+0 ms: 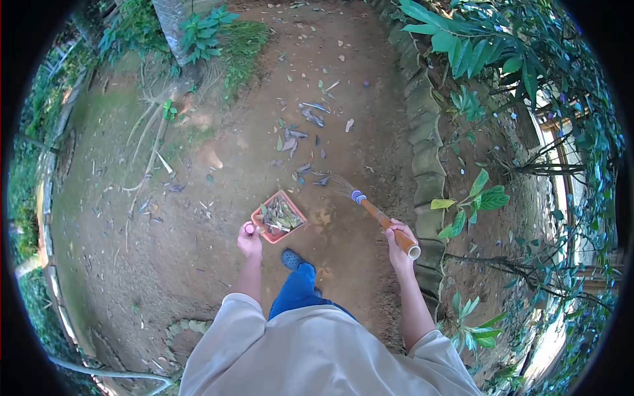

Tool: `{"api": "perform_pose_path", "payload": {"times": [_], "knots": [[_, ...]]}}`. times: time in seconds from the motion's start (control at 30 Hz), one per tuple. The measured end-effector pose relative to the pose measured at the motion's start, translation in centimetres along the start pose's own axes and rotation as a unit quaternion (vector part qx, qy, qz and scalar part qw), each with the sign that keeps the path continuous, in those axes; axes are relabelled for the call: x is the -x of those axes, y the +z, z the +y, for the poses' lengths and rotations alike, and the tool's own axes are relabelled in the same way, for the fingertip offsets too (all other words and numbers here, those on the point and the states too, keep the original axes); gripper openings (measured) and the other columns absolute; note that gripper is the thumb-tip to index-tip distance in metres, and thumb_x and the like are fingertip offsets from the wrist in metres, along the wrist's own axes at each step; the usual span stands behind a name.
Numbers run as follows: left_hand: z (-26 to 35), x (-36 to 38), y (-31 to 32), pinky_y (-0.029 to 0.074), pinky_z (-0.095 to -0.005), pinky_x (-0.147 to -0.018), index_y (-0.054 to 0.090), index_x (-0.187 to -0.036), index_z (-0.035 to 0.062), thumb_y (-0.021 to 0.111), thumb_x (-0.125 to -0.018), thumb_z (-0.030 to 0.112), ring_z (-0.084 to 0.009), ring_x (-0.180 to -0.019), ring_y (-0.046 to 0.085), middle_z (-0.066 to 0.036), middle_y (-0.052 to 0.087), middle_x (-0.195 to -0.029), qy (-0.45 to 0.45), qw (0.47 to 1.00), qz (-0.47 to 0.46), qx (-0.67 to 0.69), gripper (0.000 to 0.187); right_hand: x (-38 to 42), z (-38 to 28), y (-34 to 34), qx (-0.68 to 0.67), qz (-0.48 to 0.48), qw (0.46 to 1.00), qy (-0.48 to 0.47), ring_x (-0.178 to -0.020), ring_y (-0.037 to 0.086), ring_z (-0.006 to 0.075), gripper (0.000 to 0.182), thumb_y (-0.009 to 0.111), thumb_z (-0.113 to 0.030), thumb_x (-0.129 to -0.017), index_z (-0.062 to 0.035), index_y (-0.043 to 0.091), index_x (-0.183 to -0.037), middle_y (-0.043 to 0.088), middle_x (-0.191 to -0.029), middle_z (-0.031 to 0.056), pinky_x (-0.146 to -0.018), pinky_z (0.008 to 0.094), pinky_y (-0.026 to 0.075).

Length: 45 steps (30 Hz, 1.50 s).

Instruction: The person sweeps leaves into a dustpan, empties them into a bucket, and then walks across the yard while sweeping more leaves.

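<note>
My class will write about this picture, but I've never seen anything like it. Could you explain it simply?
There is no robot: a person works with two bare hands. The single picture comes from a camera on their head, looking forward and down; its wide view has dark, round edges. The left hand holds an orange dustpan with leaves inside. The right hand grips a stick broom by its handle, thin bristles pointing forward. Ahead, fallen leaves lie scattered on the dirt path.
</note>
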<state>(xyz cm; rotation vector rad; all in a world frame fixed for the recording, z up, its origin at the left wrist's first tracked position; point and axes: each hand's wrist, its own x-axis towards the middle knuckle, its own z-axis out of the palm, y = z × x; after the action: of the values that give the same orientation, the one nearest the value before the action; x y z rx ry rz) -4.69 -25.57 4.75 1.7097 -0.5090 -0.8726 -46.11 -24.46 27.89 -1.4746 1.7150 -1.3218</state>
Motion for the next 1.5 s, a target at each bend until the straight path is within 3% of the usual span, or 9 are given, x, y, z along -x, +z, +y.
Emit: {"api": "perform_pose_path", "payload": {"times": [0.2, 0.43, 0.6, 0.7, 0.83, 1.07, 1.17, 1.37, 1.5], "knots": [[-2.2, -2.7, 1.3, 0.053, -0.0290, -0.084, 0.067, -0.109, 0.0036, 0.076, -0.077, -0.008, -0.0131, -0.091, 0.064, -0.003, 0.068, -0.098, 0.008, 1.000, 0.006, -0.013, 0.036, -6.5, 2.8, 6.5, 0.043, -0.047, 0.997, -0.037, -0.106, 0.068, 0.0288, 0.012, 0.071, 0.002, -0.082, -0.0008, 0.065, -0.092, 0.070, -0.108, 0.0177, -0.095, 0.0384, 0.052], [-4.4, -3.3, 1.8, 0.054, -0.0295, -0.082, 0.069, -0.105, 0.0039, 0.078, -0.075, -0.007, -0.0131, -0.092, 0.063, -0.004, 0.068, -0.101, -0.008, 0.999, 0.011, -0.035, 0.034, -7.2, 2.1, 10.8, 0.064, -0.146, 0.986, -0.049, -0.106, 0.069, 0.0313, 0.013, 0.072, 0.002, -0.080, -0.0014, 0.064, -0.090, 0.070, -0.110, 0.0183, -0.094, 0.0386, 0.052], [-3.9, -3.3, 1.8, 0.054, -0.0295, -0.084, 0.068, -0.106, 0.0035, 0.077, -0.075, -0.009, -0.0134, -0.093, 0.063, -0.004, 0.067, -0.100, -0.027, 0.998, 0.031, -0.037, 0.034, -6.9, -1.9, 9.4, 0.041, -0.240, 0.970, -0.012, -0.108, 0.068, 0.0279, 0.013, 0.072, 0.004, -0.081, -0.0014, 0.065, -0.090, 0.070, -0.111, 0.0187, -0.095, 0.0369, 0.051], [-3.5, -3.3, 1.8, 0.054, -0.0298, -0.085, 0.068, -0.106, 0.0028, 0.076, -0.076, -0.010, -0.0140, -0.093, 0.063, -0.004, 0.067, -0.100, -0.033, 0.999, 0.039, -0.012, 0.033, -7.0, -2.3, 7.7, -0.066, -0.204, 0.972, 0.099, -0.111, 0.066, 0.0261, 0.012, 0.070, 0.007, -0.083, -0.0016, 0.065, -0.091, 0.069, -0.113, 0.0182, -0.096, 0.0374, 0.051], [-4.4, -3.3, 1.6, 0.053, -0.0296, -0.086, 0.067, -0.107, 0.0024, 0.075, -0.077, -0.010, -0.0143, -0.094, 0.064, -0.005, 0.068, -0.102, 0.003, 0.998, 0.047, -0.029, 0.033, -8.4, -4.9, 6.0, -0.112, -0.204, 0.963, 0.137, -0.112, 0.064, 0.0240, 0.013, 0.068, 0.008, -0.085, -0.0018, 0.066, -0.093, 0.068, -0.115, 0.0180, -0.096, 0.0377, 0.052], [-2.1, -1.3, 1.3, 0.054, -0.0287, -0.085, 0.066, -0.109, 0.0022, 0.075, -0.079, -0.008, -0.0133, -0.092, 0.066, -0.004, 0.069, -0.099, -0.027, 0.996, 0.069, -0.054, 0.033, -11.3, -5.7, 6.1, 0.030, -0.246, 0.969, -0.016, -0.107, 0.067, 0.0260, 0.015, 0.070, 0.005, -0.081, -0.0020, 0.066, -0.093, 0.070, -0.114, 0.0169, -0.094, 0.0384, 0.052], [-0.5, 0.7, 1.2, 0.054, -0.0284, -0.085, 0.066, -0.109, 0.0023, 0.075, -0.078, -0.007, -0.0132, -0.092, 0.066, -0.005, 0.069, -0.100, -0.035, 0.994, 0.097, -0.048, 0.034, -12.6, -3.7, 6.0, 0.005, -0.279, 0.958, -0.059, -0.114, 0.062, 0.0241, 0.014, 0.066, 0.010, -0.086, 0.0001, 0.064, -0.095, 0.064, -0.120, 0.0169, -0.095, 0.0362, 0.055], [0.3, 4.9, 1.9, 0.053, -0.0288, -0.086, 0.067, -0.109, 0.0026, 0.077, -0.078, -0.006, -0.0142, -0.094, 0.066, -0.005, 0.069, -0.101, -0.056, 0.984, 0.163, -0.035, 0.034, -14.8, -0.1, 6.5, -0.070, -0.311, 0.945, -0.073, -0.113, 0.062, 0.0236, 0.014, 0.066, 0.009, -0.086, -0.0010, 0.064, -0.096, 0.064, -0.121, 0.0168, -0.096, 0.0368, 0.054], [0.3, 7.9, 2.0, 0.053, -0.0292, -0.087, 0.067, -0.109, 0.0027, 0.077, -0.078, -0.006, -0.0148, -0.096, 0.066, -0.005, 0.069, -0.103, -0.060, 0.977, 0.207, -0.006, 0.034, -15.6, 1.2, 7.1, -0.047, -0.347, 0.929, -0.117, -0.107, 0.067, 0.0286, 0.016, 0.072, 0.003, -0.081, -0.0035, 0.066, -0.093, 0.069, -0.116, 0.0178, -0.095, 0.0389, 0.051]]}}
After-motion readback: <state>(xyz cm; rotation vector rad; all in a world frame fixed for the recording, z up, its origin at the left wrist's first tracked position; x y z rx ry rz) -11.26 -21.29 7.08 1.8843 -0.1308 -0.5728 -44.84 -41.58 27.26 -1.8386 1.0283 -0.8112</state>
